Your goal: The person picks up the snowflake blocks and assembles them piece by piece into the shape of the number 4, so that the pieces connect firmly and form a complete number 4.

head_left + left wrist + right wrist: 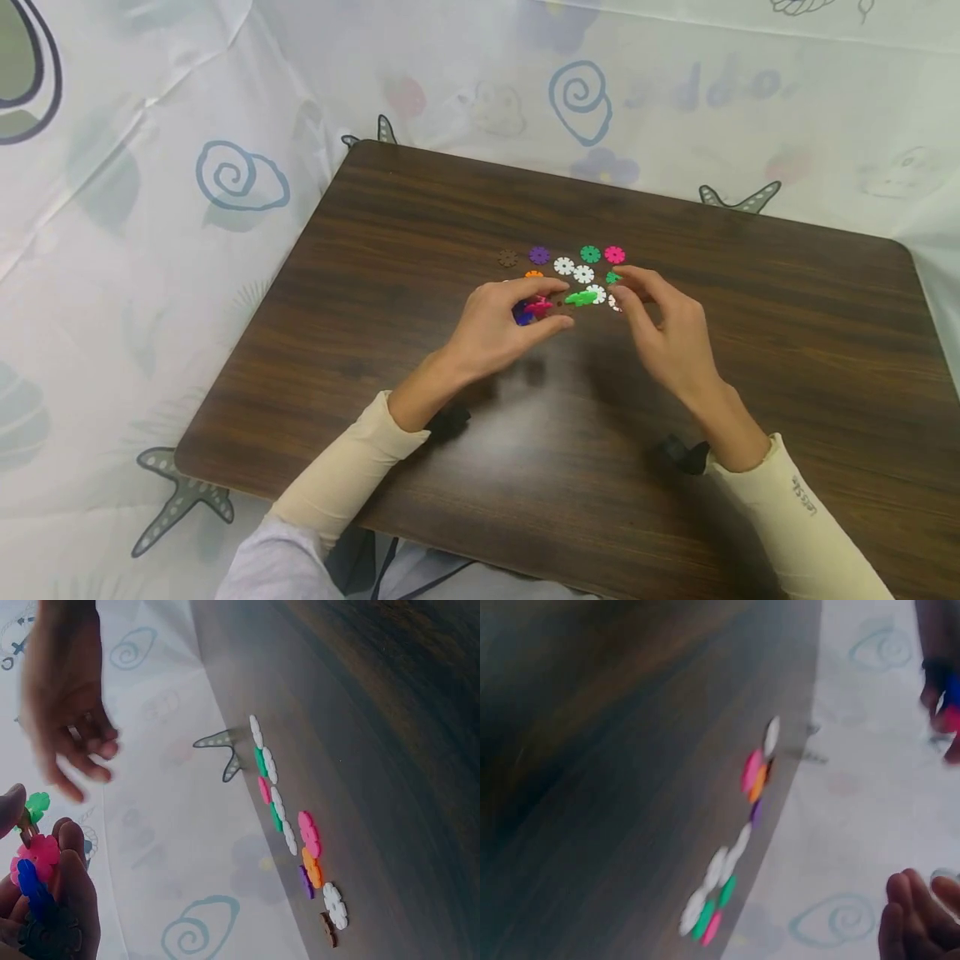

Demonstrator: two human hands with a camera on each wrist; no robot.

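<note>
My left hand (pixel 491 325) holds a small chain of notched plastic discs, gripped between thumb and fingers. In the left wrist view the chain has a light green disc (pixel 37 802) at its top, then a brown piece, a pink disc (pixel 41 855), a blue disc (pixel 30 883) and a dark disc (pixel 52 937) at the palm. My right hand (pixel 678 337) is just right of the chain's light green end, apart from it. Its fingers are loosely bent, with nothing seen between them. Both hands are raised above the table, and the left fingers partly hide the chain.
Loose discs lie on the dark wooden table (pixel 420 217) beyond the hands: brown (pixel 507 258), purple (pixel 539 255), orange (pixel 533 274), green (pixel 590 254), pink (pixel 614 254) and several white discs (pixel 564 266). A patterned white cloth (pixel 465 50) hangs behind the table.
</note>
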